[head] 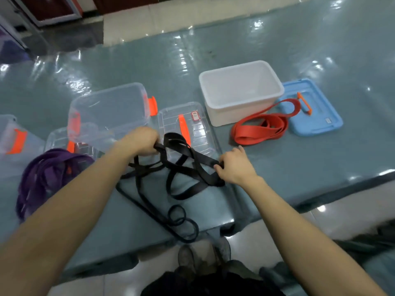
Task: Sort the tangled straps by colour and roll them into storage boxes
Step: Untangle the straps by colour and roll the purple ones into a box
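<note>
Two hands, left hand (142,140) at ten o'clock, right hand (234,165) at three, pinch the black strap (188,167) apart to untangle it.

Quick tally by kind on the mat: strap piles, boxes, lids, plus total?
Strap piles: 3 (black straps, red strap, purple straps)
Boxes: 3 (clear box, white box, cropped clear box at the left edge)
Lids: 3 (clear lid, second clear lid, blue lid)
Total: 9

coiled strap (252,139) before the tub (241,113), lid (320,126) to its right.
</note>
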Motion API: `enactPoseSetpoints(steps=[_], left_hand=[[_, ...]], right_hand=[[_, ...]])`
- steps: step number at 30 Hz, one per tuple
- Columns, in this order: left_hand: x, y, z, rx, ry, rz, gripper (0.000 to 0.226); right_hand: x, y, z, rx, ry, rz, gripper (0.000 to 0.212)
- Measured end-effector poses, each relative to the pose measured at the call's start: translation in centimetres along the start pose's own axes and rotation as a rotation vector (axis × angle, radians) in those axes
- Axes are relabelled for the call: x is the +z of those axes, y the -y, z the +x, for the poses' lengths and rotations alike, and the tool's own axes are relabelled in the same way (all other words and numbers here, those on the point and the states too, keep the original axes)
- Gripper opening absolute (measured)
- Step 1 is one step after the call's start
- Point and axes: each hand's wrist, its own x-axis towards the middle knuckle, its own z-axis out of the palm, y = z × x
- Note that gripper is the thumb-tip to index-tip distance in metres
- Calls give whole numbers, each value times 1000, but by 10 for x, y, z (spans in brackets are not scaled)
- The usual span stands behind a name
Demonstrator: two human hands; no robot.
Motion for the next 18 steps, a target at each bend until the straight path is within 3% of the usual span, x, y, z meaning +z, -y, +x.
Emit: enactPoseSetpoints(steps=[2,4,5,7,9,12,18], left_hand=[[-27,16,-22,36,152,-156,32],[-54,31,-50,82,200,-335,33],[-65,37,-66,105,169,-440,29],[-82,45,-95,135,52,-686,16],[-92,52,-117,146,-73,-879,25],[-110,56,-145,154,-263,-1117,50],[-159,79,-194,203,-715,-1843,48]], right_hand=[[-4,27,11,-50,32,-33,30],[-8,55,22,-78,-10,52,34],[-9,68,27,-105,-25,89,48],[-11,91,36,-171,6,126,93],[-13,111,43,-199,21,174,117],[-18,134,57,-233,52,129,104],[-19,138,66,-250,174,-1,50]])
